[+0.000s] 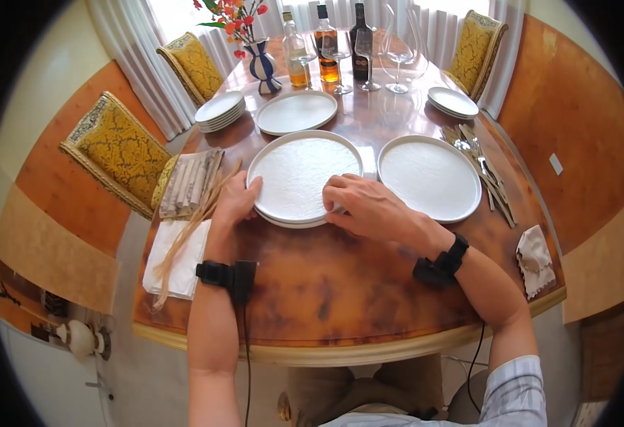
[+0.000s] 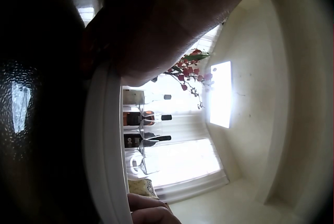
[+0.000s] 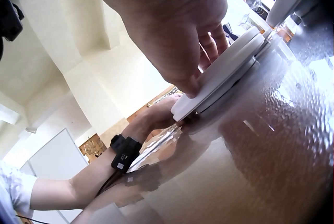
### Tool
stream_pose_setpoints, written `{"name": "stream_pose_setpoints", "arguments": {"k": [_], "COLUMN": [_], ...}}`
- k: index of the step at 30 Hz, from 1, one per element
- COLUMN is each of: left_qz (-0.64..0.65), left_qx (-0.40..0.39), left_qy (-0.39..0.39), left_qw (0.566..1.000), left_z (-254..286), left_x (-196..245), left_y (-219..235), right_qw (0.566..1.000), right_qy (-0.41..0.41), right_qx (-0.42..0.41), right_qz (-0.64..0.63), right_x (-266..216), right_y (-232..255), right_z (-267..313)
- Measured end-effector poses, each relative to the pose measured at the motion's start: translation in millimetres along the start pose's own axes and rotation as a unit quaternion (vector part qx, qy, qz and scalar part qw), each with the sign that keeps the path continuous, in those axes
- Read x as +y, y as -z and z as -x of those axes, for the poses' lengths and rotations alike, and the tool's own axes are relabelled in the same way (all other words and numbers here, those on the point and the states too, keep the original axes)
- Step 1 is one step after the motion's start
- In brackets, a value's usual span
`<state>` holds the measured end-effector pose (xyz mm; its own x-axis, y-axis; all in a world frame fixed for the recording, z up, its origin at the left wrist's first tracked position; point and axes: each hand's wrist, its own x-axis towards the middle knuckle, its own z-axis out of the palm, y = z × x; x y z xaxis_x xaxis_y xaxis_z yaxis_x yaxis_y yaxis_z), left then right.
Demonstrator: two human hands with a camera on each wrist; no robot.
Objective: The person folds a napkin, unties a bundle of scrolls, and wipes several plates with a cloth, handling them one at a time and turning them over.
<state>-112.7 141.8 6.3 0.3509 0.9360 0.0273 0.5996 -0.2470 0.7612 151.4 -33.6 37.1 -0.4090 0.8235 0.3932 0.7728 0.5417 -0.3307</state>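
Two large round white plates are stacked in front of me, the upper plate [image 1: 301, 171] sitting a little off the lower plate [image 1: 290, 223]. My left hand [image 1: 236, 201] grips the left rim, its thumb over the edge and its fingers partly hidden. At the front right rim my right hand [image 1: 372, 208] pinches the upper plate, with curled fingers over the top and thumb at the edge. The right wrist view shows that thumb [image 3: 189, 86] against the upper plate's rim [image 3: 224, 70]. Seen from the left wrist, the rim [image 2: 107, 146] runs close past the camera.
Another large plate [image 1: 429, 178] lies to the right, an oval-looking one [image 1: 296, 112] behind. Smaller plates are stacked at left [image 1: 219, 107] and right [image 1: 454, 101]. Cutlery [image 1: 486, 167], napkins [image 1: 177, 257], wine glasses [image 1: 397, 60], bottles [image 1: 327, 50] and a flower vase [image 1: 263, 67] surround them.
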Motion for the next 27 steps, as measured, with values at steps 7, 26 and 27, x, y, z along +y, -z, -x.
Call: {"name": "stream_pose_setpoints", "arguments": {"k": [7, 26, 27], "left_qz": [-0.002, -0.009, -0.009], "left_qx": [0.003, -0.004, -0.005], "left_qy": [-0.004, 0.004, 0.004], "left_qw": [1.0, 1.0, 1.0], "left_z": [-0.8, -5.2, -5.4], "left_x": [-1.1, -6.0, -6.5], "left_y": [-0.4, -0.9, -0.5], "right_qw": [1.0, 1.0, 1.0], "right_qy": [0.004, 0.019, 0.018], "right_qx": [0.003, 0.017, 0.018], "right_qz": [0.001, 0.011, 0.011], "right_x": [1.6, 5.6, 5.7], "right_y": [-1.3, -4.8, -5.1], "right_z": [-0.4, 1.0, 1.1]}}
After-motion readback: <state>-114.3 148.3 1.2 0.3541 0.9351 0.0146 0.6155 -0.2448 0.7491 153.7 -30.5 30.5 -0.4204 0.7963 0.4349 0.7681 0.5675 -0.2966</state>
